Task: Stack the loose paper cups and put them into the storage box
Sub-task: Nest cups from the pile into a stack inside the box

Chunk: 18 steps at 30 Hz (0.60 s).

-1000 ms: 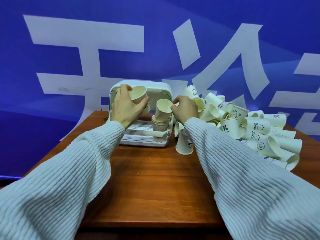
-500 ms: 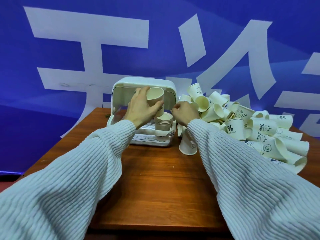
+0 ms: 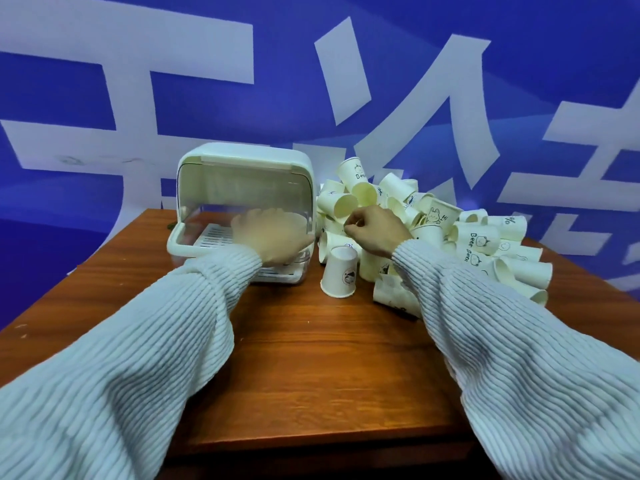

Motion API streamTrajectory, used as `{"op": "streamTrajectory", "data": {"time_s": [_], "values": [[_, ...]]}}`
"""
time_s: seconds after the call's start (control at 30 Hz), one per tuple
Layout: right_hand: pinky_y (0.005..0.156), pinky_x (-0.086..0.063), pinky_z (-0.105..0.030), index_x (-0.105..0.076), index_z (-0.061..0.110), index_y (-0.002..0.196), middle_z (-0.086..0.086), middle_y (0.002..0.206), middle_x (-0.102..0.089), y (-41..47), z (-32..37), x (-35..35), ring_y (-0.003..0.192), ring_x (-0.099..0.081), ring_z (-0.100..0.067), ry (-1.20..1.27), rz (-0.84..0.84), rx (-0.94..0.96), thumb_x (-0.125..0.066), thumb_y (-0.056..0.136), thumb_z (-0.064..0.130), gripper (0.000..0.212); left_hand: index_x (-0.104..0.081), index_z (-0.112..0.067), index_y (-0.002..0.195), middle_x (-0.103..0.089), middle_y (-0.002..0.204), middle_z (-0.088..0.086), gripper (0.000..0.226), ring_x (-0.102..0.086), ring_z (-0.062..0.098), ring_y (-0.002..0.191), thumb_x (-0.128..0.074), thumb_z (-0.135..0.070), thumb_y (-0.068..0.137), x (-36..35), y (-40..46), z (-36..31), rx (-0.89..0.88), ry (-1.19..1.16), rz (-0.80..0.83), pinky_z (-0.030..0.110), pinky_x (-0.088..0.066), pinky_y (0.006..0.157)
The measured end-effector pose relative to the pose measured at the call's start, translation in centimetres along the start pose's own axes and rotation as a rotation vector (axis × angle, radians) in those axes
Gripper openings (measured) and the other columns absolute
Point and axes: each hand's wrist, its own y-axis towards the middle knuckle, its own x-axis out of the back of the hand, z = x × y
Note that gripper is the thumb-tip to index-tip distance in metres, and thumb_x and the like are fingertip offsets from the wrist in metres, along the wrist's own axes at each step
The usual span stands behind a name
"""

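The white storage box point(image 3: 242, 157) stands at the back of the table with its translucent cover point(image 3: 194, 209) partly down. My left hand point(image 3: 273, 237) is inside the box's right side and shows only hazily through the cover. It hides the cup stack, and I cannot make out whether it grips a cup. The pile of loose paper cups point(image 3: 450, 237) lies right of the box. At the pile's left edge my right hand point(image 3: 374, 230) rests with fingers curled and no cup visible in it. One cup point(image 3: 339, 275) stands upside down in front of the pile.
The wooden table point(image 3: 311, 358) has bare surface in front of the box and between my sleeves. Its left edge runs close to the box. A blue wall with large white characters point(image 3: 381, 98) rises right behind the table.
My left hand carried its cup down from above the stack into the box. The right hand stayed at the pile's edge. The camera view shifted left and down.
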Motion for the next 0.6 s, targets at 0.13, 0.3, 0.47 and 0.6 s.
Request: {"op": "streamTrajectory", "data": {"time_s": [0.13,0.3,0.47,0.6], "values": [[0.097,-0.054,-0.04,-0.074,0.027,0.115,0.006,0.12,-0.074,-1.1,-0.6,0.9,0.11,-0.066,-0.018,-0.038,0.066,0.078,-0.06,0.095,0.037,0.027,-0.029,-0.027,0.158,-0.017,0.169,0.006,0.091,-0.002,0.031,0.156,-0.023,-0.084,0.088,0.1,-0.7,-0.7,-0.182,0.047,-0.204,0.061,-0.001,0.12],[0.098,-0.051,-0.036,-0.071,0.027,0.119,0.005,0.12,-0.071,-2.4,-2.3,4.1,0.109,-0.064,-0.017,-0.182,0.185,0.073,-0.059,0.096,0.029,0.026,-0.045,-0.023,0.148,-0.042,0.156,0.006,0.062,-0.024,0.029,0.151,-0.054,-0.045,0.09,-0.4,-2.0,-5.2,-0.65,0.129,-0.324,0.047,-0.024,0.117],[0.103,-0.05,-0.039,-0.058,0.028,0.135,0.002,0.136,-0.062,-5.2,-4.3,5.1,0.124,-0.058,-0.019,-0.446,0.405,0.112,-0.054,0.091,0.002,0.051,-0.044,-0.027,0.148,-0.029,0.165,0.002,0.057,-0.01,0.03,0.156,-0.056,-0.046,0.095,-1.8,-1.9,-8.2,-0.797,0.539,-0.21,0.054,-0.016,0.122],[0.108,-0.045,-0.041,-0.043,0.034,0.148,-0.001,0.153,-0.049,-7.2,-5.7,4.8,0.136,-0.049,-0.024,-0.513,0.535,0.189,-0.056,0.1,0.007,0.057,-0.046,-0.029,0.145,-0.03,0.165,0.004,0.042,-0.004,0.032,0.157,-0.042,-0.037,0.104,-3.1,-2.4,-9.1,-0.797,0.817,-0.143,0.064,-0.003,0.121]]}}
